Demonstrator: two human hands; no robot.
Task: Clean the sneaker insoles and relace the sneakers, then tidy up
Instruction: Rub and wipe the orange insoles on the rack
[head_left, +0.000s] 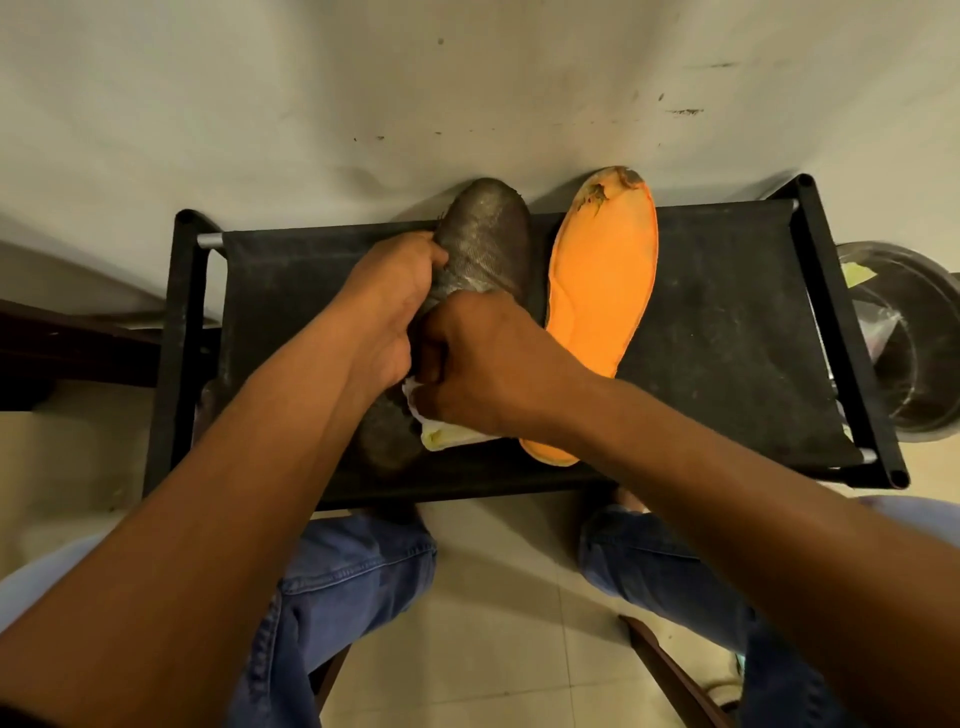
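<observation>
A dark grey insole (485, 239) lies lengthwise on a black fabric shelf (727, 322), its top side up. My left hand (387, 306) grips its left edge near the toe end. My right hand (483, 364) holds a white and yellow cloth (447, 434) pressed on the middle of that insole. Beside it on the right lies an orange insole (602, 301) with a worn, torn toe.
The shelf stands against a scuffed pale wall (467, 93). A metal bowl (909, 338) with something pale in it sits on the floor at the right. My knees in blue jeans (353, 571) are below the shelf's front edge. Dark furniture (67, 343) is at the left.
</observation>
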